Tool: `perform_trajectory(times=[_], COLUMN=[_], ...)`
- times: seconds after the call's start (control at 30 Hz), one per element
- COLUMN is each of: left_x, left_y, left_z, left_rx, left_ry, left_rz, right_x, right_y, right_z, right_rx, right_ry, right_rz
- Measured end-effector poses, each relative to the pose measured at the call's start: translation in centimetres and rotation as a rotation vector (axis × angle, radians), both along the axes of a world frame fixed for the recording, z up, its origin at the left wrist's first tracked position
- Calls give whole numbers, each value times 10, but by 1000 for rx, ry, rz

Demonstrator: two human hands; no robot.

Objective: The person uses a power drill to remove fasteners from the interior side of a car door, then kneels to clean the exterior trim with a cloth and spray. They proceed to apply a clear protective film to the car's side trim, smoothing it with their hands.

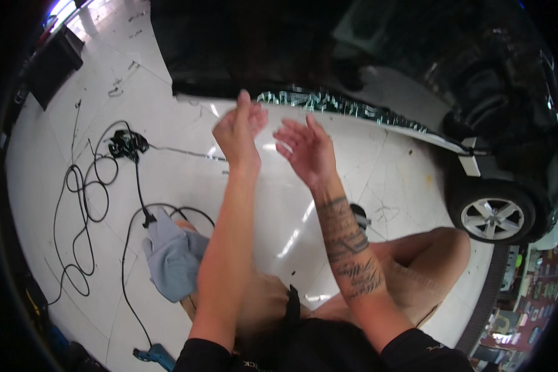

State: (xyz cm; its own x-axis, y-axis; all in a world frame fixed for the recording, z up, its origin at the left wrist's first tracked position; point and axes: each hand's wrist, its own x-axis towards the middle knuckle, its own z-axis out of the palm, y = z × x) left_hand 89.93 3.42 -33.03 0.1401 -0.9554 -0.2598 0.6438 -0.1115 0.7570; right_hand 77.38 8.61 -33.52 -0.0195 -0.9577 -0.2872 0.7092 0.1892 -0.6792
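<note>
Both my hands are raised in front of a dark, glossy car panel (254, 46) and hold nothing that I can see. My left hand (239, 133) has its thumb up and its fingers loosely bent apart. It is near the panel's lower edge and overlaps it in view; whether it touches, I cannot tell. Slightly lower sits my right hand (308, 150), palm turned inward and fingers spread. Bright jagged reflections run along the panel's bottom edge. A grey-blue cloth (172, 257) is draped over my left leg, beside my left forearm.
A black cable (80, 204) loops over the pale floor (37, 180) at left, near a dark tangled item (128, 144). A blue corded tool (158, 356) lies lower left. The car's wheel (493, 218) stands at right. A black box (53, 65) is upper left.
</note>
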Motion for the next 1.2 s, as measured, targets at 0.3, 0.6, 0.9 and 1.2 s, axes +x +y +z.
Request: perform_trajectory(times=[0.3, 0.6, 0.9, 1.2], left_x=[16, 3, 6, 17], left_y=[-18, -12, 1, -3], left_z=[-2, -13, 2, 13], left_rx=[-220, -271, -223, -204], left_ry=[-73, 143, 197, -217], left_rz=[-274, -133, -181, -219], right_x=[3, 13, 18, -3], right_y=[-41, -34, -33, -32], right_z=[7, 6, 11, -1], right_rx=[-268, -432, -363, -252], right_ry=[228, 218, 61, 150], right_rz=[37, 22, 62, 256])
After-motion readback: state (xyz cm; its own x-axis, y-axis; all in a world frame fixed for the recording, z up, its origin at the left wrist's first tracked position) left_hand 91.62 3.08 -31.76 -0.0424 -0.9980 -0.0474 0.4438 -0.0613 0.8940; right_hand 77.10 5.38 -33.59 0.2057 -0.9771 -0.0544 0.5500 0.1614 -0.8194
